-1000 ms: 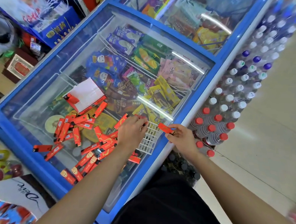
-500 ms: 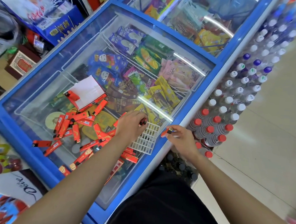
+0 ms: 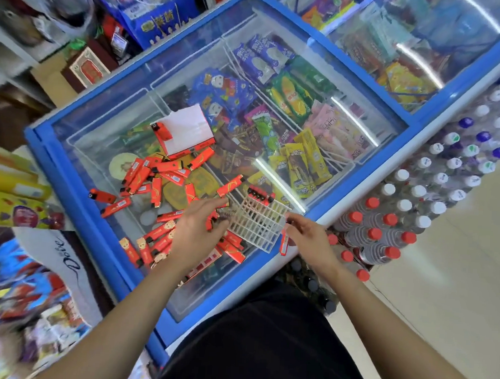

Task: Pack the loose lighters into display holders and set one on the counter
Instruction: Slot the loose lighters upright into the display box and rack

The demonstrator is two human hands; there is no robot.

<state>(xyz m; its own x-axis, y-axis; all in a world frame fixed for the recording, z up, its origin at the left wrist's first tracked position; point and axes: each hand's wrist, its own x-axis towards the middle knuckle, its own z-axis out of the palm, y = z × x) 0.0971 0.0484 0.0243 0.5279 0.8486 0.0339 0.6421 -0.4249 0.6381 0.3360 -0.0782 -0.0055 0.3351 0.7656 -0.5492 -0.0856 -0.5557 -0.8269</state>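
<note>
A white grid display holder (image 3: pixel 258 223) lies tilted on the freezer's glass lid (image 3: pixel 106 127), near the front edge. Its far row carries several red lighters with black tops (image 3: pixel 258 193). My left hand (image 3: pixel 198 230) grips the holder's left edge, over the pile of loose red lighters (image 3: pixel 155 180). My right hand (image 3: pixel 310 237) touches the holder's right edge with its fingertips and holds one red lighter (image 3: pixel 282 243) below them. More loose lighters (image 3: pixel 148 247) lie scattered left of my left wrist.
A white box with a red rim (image 3: pixel 188 130) sits on the glass behind the pile, one lighter (image 3: pixel 162 130) on it. Packs of capped bottles (image 3: pixel 387 227) stand right of the freezer. Shelves of goods (image 3: pixel 22 210) crowd the left side.
The right hand brought its lighter from above the holder to the holder's right edge. The holder has shifted and tilted, showing its filled far row. The camera moved closer.
</note>
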